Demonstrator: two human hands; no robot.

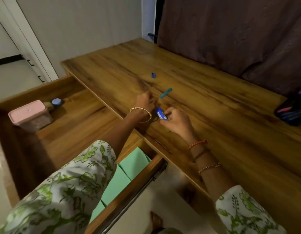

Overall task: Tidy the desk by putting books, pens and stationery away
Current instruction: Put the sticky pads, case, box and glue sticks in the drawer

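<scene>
Nearest, two arms in green-and-white floral sleeves [67, 188] reach forward over an open wooden drawer [45, 142] on the left and the wooden desk [205, 102] on the right. A bare foot [156, 220] shows on the floor below the desk edge. In the near right part of the drawer lie mint-green pads [127, 169], partly hidden by the left sleeve.

Further in, at the desk's near edge, the right hand [176, 122] has its fingers curled round a small blue packet [161, 114] (an eraser or the like; the print is too blurred to read), holding it just above or on the desktop. That wrist carries an orange thread band [197, 144] and a thin chain. Just left of it, the left hand [145, 102], with a gold bangle [141, 114] at the wrist, rests on the desk with its fingers bent down toward the surface; whether they pinch anything small cannot be told.

Just beyond the left hand's fingertips lies a teal pen cap [165, 93], slanted. Further back, well apart from it, sits a small blue sharpener [153, 75].

In the drawer's far left part stands a pink lidded box [30, 115], with a small round blue-lidded pot [56, 102] just beside it. At the desk's right edge is a dark pen holder [293, 108] with coloured pens in it. A brown curtain [239, 31] hangs behind the desk.
</scene>
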